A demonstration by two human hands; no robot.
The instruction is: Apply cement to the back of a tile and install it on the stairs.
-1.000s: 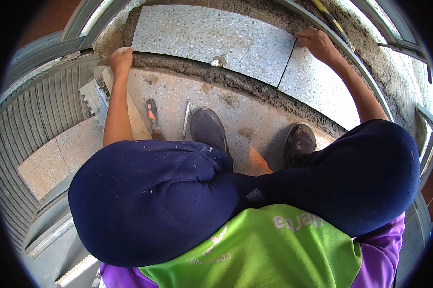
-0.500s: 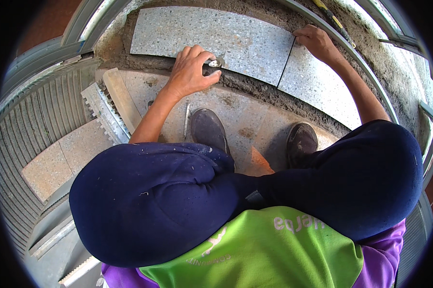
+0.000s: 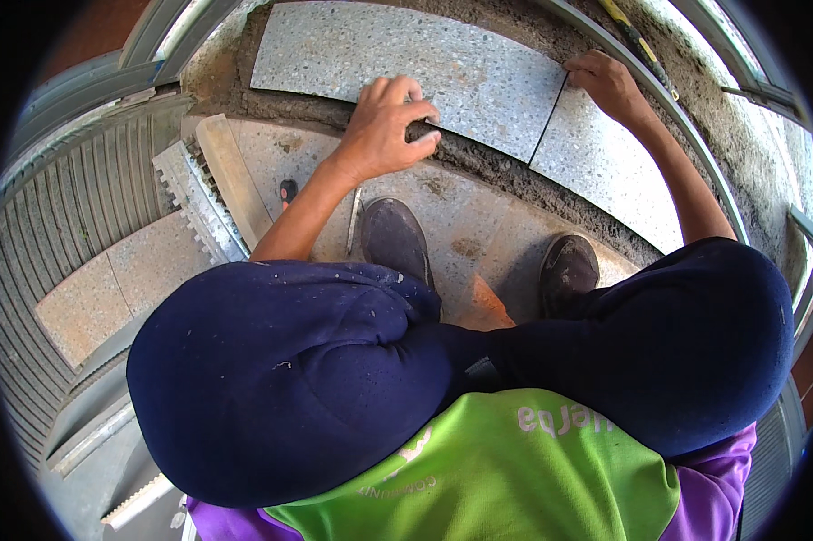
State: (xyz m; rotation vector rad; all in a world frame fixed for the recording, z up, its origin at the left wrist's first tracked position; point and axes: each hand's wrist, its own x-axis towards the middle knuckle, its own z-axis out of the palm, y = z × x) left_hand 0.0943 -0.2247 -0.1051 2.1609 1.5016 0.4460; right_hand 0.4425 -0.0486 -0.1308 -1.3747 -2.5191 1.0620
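Observation:
Two speckled grey tiles lie end to end on a mortar bed: a long tile on the left and a second tile on the right, with a thin dark joint between them. My left hand is over the long tile's near edge, its fingers curled and the thumb bent toward them; whatever they hold is hidden. At the far end of the joint is my right hand, fingertips pinched together at the tile edges. Anything between those fingertips is too small to make out.
Rough mortar shows along the tiles' near edge. A notched trowel lies beside a pale wooden strip at left, near ribbed flooring. My shoes stand on the lower floor. A yellow-black tool lies beyond the curved metal rail.
My left hand has shifted slightly right; the small shiny thing seen at its fingers is now hidden. My right hand stays at the joint. The view has moved a little.

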